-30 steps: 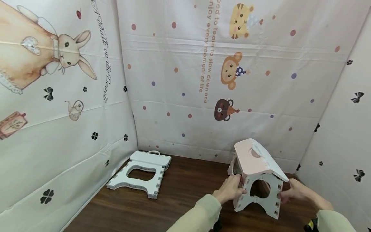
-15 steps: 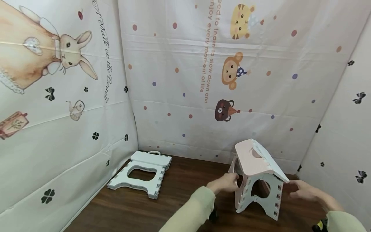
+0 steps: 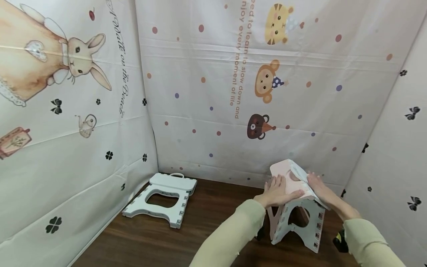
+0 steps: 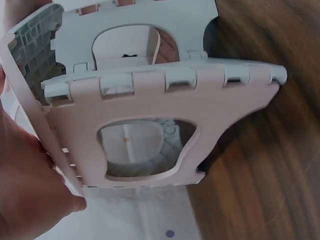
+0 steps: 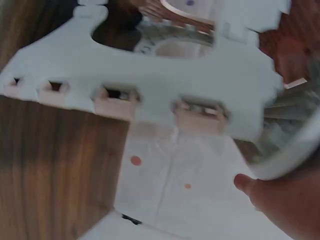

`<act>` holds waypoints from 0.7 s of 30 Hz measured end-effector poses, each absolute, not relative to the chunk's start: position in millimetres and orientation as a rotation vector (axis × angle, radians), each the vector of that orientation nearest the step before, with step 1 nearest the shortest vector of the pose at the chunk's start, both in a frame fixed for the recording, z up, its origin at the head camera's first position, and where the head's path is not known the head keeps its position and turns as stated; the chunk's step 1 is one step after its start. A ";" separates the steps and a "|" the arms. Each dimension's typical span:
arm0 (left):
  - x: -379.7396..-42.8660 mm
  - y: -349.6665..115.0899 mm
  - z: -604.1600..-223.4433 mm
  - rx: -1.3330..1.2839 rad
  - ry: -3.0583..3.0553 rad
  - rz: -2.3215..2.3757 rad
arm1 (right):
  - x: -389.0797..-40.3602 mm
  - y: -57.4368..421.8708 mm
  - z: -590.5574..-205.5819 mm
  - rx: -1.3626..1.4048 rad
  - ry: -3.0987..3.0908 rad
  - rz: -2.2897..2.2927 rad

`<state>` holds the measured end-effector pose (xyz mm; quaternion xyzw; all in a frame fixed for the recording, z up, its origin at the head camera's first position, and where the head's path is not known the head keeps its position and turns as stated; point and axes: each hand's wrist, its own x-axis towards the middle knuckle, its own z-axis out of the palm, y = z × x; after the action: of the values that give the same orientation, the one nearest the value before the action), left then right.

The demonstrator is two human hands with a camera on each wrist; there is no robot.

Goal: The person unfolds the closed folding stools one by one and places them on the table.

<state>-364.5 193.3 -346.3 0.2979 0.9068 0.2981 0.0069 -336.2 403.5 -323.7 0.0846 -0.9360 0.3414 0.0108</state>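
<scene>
The left hand [image 3: 277, 193] lies over the pink panel [image 3: 280, 168] of a folding stool [image 3: 315, 224], its fingers spread and thumb pointing across towards the right hand [image 3: 321, 190], which rests on the white panel [image 3: 299, 172] with fingers fairly straight. The hands are apart, on opposite slopes of the stool's peaked top, neither clamped round it. Both forearms, in pale green sleeves [image 3: 230, 231], reach forward and converge on the stool, which stands on its legs between and below the hands. A black-and-yellow object [image 3: 340, 241] sits beside the right forearm. Well to the left of the left hand, a flat white stool [image 3: 160, 212] lies on the dark wooden table [image 3: 207, 218]. Beyond the hands hangs a printed backdrop [image 3: 186, 111], close behind the upright stool
</scene>
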 end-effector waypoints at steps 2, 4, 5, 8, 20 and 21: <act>-364.4 194.1 -348.3 0.924 2.825 0.916 | -338.1 402.3 -328.2 0.253 -2.934 1.190; -365.4 193.7 -349.0 0.927 2.829 0.909 | -339.6 403.0 -330.5 0.259 -2.928 1.271; -366.6 193.5 -349.2 0.933 2.832 0.906 | -340.2 403.5 -330.9 0.273 -2.920 1.287; -369.2 192.6 -348.7 0.941 2.846 0.899 | -342.2 404.9 -330.2 0.325 -2.893 1.286; -371.6 192.0 -351.6 0.949 2.838 0.912 | -342.5 406.2 -329.8 0.290 -2.931 1.177; -370.8 191.7 -351.7 0.945 2.840 0.908 | -342.6 406.4 -330.3 0.292 -2.932 1.173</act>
<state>-370.8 191.7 -351.7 0.3021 0.9079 0.2904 0.0068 -342.6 406.4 -330.3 0.0921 -0.9244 0.3699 -0.0147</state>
